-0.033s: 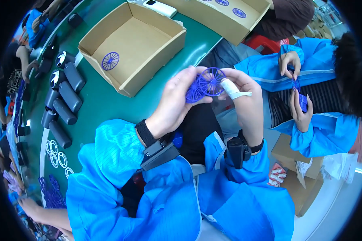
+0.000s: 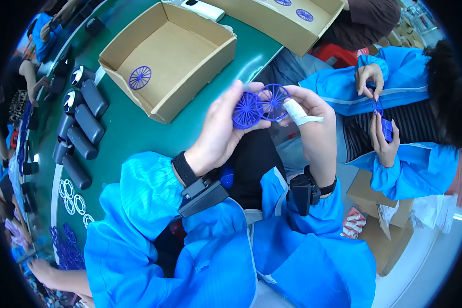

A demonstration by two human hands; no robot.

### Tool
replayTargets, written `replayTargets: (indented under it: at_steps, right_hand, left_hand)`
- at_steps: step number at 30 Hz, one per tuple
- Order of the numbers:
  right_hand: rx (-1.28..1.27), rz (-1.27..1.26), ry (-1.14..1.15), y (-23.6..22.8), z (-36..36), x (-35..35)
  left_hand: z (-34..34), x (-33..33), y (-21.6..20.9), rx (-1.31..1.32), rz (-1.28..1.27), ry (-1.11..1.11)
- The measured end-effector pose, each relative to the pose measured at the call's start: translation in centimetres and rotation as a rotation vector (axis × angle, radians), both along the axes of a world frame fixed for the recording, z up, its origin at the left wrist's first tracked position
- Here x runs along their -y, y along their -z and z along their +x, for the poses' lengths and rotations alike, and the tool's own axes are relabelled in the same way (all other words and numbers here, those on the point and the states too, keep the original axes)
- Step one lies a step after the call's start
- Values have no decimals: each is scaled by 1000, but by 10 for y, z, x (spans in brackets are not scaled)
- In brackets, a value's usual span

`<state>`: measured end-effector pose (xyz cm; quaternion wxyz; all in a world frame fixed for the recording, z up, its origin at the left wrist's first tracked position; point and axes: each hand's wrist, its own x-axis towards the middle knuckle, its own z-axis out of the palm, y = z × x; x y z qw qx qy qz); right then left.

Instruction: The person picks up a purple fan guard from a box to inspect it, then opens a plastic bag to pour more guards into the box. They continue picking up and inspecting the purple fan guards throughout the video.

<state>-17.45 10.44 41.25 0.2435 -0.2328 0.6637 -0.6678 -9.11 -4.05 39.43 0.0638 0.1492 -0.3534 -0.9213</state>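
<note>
My left hand [image 2: 222, 120] is closed around a purple spoked wheel [image 2: 247, 110], its face turned up; whether more wheels lie under it I cannot tell. In my right hand [image 2: 313, 110], a second purple spoked wheel [image 2: 274, 102] is pinched by the rim, its edge against or just overlapping the first. White wrapping covers one right finger. Both hands are raised over my lap, beside the green table [image 2: 154, 136]. Beyond them on the table, an open cardboard box [image 2: 177, 51] holds a single purple wheel [image 2: 140, 77].
Several dark grey rounded cases [image 2: 82, 142] lie along the table's left side, with white rings [image 2: 79, 204] and a heap of purple parts [image 2: 69, 249] nearer. Another cardboard box [image 2: 262, 23] with purple wheels stands far right. At right, a co-worker's hands [image 2: 382, 138] hold purple parts.
The wheel in my left hand has shifted slightly left and faces up more fully. The right-hand wheel has moved slightly right, so the two overlap less. A bare arm at lower left has moved a little.
</note>
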Motion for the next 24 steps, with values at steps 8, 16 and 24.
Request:
replayTargets:
  at_steps: [8, 16, 24]
  right_hand:
    - [-36, -67, 151, 7, 0, -10]
    - [-52, -69, 161, 9, 1, -13]
    - [-338, -65, 109, -29, -84, 27]
  left_hand:
    - [-2, -4, -4, -11, 68, 20]
    - [-4, -3, 0, -17, 63, 25]
    - [-2, -6, -1, -44, -8, 19]
